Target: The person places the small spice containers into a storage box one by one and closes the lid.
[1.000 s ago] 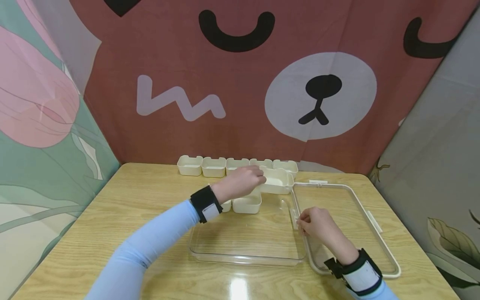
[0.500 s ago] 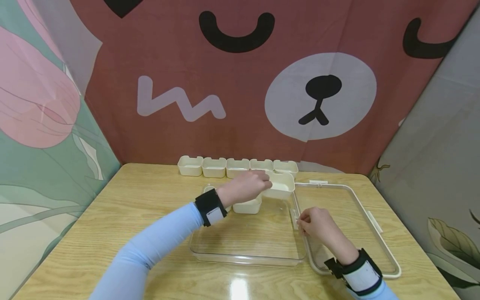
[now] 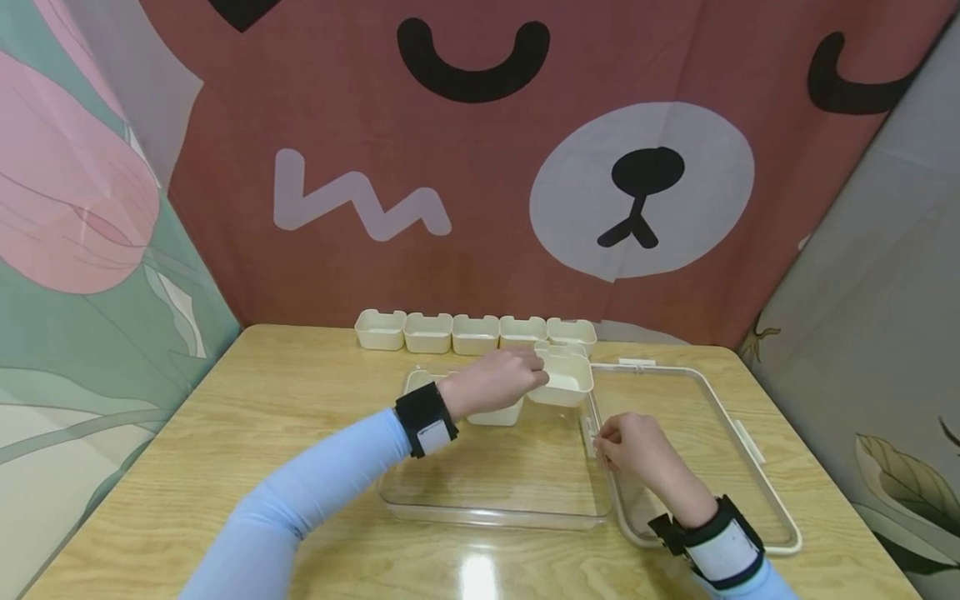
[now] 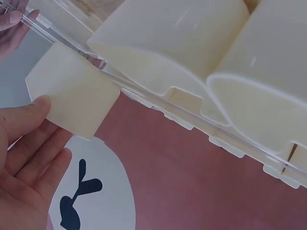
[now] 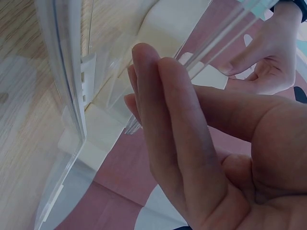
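Note:
My left hand pinches a small cream bin by its left side, holding it over the far right part of a clear plastic box. In the left wrist view, the thumb presses one face of the held bin and the fingers lie behind it. Two more cream bins stand inside the clear box at its far left; my left forearm partly hides them, with one bin showing below the hand. My right hand holds the clear box's right wall, thumb and fingers at the rim.
A row of several cream bins stands along the table's back edge. Flat on the table at the right lies a clear lid with a white rim and clips, right beside the box. A printed curtain hangs behind the table.
My left hand has moved slightly right and toward me with the cream bin, which now tilts more and hangs over the clear box. My right hand stays at the rim.

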Tool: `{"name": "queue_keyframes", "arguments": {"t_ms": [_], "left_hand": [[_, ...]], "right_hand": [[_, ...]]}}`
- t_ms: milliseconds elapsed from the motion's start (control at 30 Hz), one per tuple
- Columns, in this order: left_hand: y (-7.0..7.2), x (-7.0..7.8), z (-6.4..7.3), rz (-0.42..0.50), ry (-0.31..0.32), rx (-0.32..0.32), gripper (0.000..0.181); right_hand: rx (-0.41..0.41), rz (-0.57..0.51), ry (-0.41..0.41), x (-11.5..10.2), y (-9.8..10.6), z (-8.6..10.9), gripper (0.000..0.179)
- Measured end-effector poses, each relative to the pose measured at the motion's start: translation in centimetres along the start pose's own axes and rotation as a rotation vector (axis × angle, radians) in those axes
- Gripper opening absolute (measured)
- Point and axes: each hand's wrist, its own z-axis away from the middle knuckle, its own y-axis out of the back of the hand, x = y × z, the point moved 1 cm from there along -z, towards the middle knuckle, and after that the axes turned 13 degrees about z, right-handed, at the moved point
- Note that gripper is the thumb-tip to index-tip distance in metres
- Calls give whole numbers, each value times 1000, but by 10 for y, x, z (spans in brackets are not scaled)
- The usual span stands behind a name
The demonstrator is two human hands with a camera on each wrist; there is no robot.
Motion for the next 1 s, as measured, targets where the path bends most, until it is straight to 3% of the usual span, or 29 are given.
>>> {"name": "queue_keyframes", "arguments": {"t_ms": [1000], "left_hand": [[-21, 4, -1, -27, 1, -42, 25]], "right_hand": [[4, -2, -8, 0, 0, 0, 9]]}}
